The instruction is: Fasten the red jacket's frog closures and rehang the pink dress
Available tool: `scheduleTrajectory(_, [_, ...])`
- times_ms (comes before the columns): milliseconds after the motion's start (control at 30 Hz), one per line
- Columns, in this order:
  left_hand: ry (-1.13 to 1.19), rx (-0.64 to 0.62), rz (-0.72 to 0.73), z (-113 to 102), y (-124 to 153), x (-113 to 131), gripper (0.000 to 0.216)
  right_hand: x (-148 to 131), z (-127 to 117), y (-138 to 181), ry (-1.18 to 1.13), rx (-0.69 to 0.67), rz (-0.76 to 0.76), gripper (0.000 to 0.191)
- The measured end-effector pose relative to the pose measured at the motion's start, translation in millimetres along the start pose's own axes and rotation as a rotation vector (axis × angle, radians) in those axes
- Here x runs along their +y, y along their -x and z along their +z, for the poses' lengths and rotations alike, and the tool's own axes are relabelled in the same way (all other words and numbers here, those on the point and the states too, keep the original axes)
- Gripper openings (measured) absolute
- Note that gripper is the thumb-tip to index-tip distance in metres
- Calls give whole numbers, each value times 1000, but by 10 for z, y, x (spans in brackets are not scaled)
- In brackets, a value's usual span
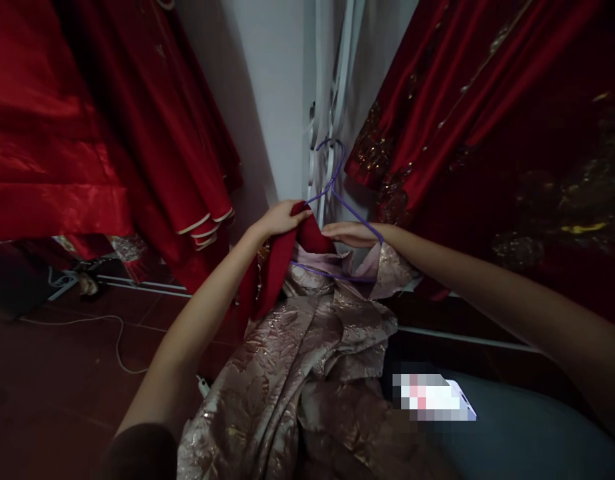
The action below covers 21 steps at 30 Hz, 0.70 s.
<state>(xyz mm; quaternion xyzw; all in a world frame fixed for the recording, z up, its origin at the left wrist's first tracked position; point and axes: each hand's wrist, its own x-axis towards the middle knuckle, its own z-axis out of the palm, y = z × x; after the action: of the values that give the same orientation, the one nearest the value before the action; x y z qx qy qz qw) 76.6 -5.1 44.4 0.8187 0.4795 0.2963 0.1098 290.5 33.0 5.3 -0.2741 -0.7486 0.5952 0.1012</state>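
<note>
A purple hanger (341, 200) stands in front of me with its hook up. On its right end sits the shoulder of a pink-gold brocade garment (267, 360), which spreads down over my lap. My left hand (283, 219) is closed on the edge of a red garment (280, 267) at the hanger's left arm, the thumb lying over the cloth. My right hand (353, 233) holds its fingers out flat and together, pointing left beside the red cloth. The hanger's right arm crosses in front of that wrist. Nothing shows in the right fingers.
Red garments (152, 120) hang on the left, and more red ones (437, 120) with gold trim hang on the right. White metal bars (337, 87) rise between them. A lit phone (460, 397) lies on the right. A thin cable (120, 340) runs across the floor.
</note>
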Motion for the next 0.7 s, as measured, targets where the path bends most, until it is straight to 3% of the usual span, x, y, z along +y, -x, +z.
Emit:
scheduleTrajectory(100, [-155,154,-8,171,59,0,31,13,21,-26,-1,12,-27,43])
scheduleTrajectory(200, [-248,244,-14,330,126,-12,29,42,-106,-12,249,161,12,45])
scheduleTrajectory(300, [-350,224,-53,372,171,-37,26,71,-336,34,641,425,106,34])
scheduleTrajectory(433, [-474,127,-98,266,171,-106,26,52,-565,182,825,630,177,17])
scheduleTrajectory(567, [-517,90,-72,159,156,-183,29,52,-720,593,963,878,302,15])
scheduleTrajectory(700, [-509,75,-75,189,153,-189,29,108,-787,1216,1098,953,372,21])
